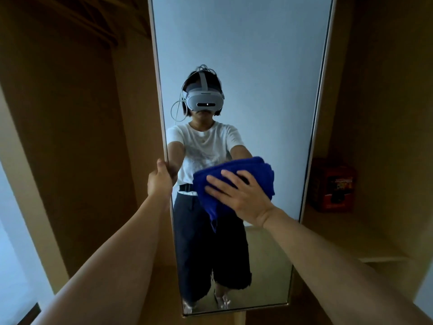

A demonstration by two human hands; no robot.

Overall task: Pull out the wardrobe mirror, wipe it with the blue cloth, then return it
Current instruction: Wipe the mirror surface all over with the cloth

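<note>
A tall, narrow wardrobe mirror [234,66] in a pale frame stands pulled out in front of a brown wooden wardrobe [70,113] and fills the middle of the view. The left hand [160,180] is closed around the mirror's left edge, at about mid-height, with the thumb on the front of the frame and the fingers wrapped behind it, steadying the panel. The right hand [241,195] lies flat with fingers spread, pressing a folded blue cloth [234,174] against the glass just right of the mirror's centre line, level with the left hand; this grip is open and flat, pinning the cloth, not clenching it. A loose corner of the cloth hangs below the palm. The glass reflects a person in a white shirt, dark trousers and a headset, both arms stretched forward. To the right of the mirror, a red box [332,185] sits on a wardrobe shelf [351,231]. The step in hand appears to be the wiping, with the pulling-out already done. The next move likely calls for sweeping the cloth across the rest of the glass with steady pressure while the left hand braces the frame, before the mirror is slid back into the wardrobe.
</note>
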